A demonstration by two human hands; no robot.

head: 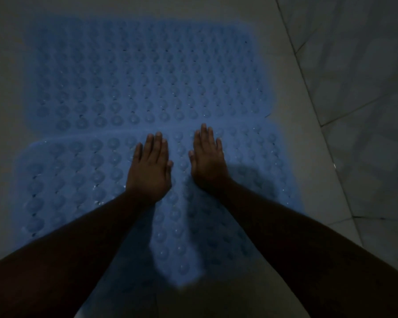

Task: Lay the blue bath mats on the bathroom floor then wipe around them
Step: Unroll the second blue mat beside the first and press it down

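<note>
The pale floor (7,92) carried both blue mats, laid flat. The far mat (143,72) and the near mat (74,180) met along a seam that ran left to right, with no floor showing between them. You had your left hand (148,173) and right hand (208,161) palm-down on the near mat, just short of that seam and a little apart. The fingers (157,145) of each hand were straight and held together, pressing the mat and gripping nothing.

By the look of it, the step was seating the near mat. To do it well, you needed to keep the palms flat, press from the middle out to the left and right edges, and keep the seam closed so the mat did not creep over its neighbour. The round bumps (97,157) suggested soft rubber that might spring up at a corner, so each corner wanted a firm press.

To the right, marbled tiles (354,88) began past a dark diagonal joint close to the mats' right edges, leaving a narrow strip to wipe. No cloth was in view. The dim light hid any wet patches.
</note>
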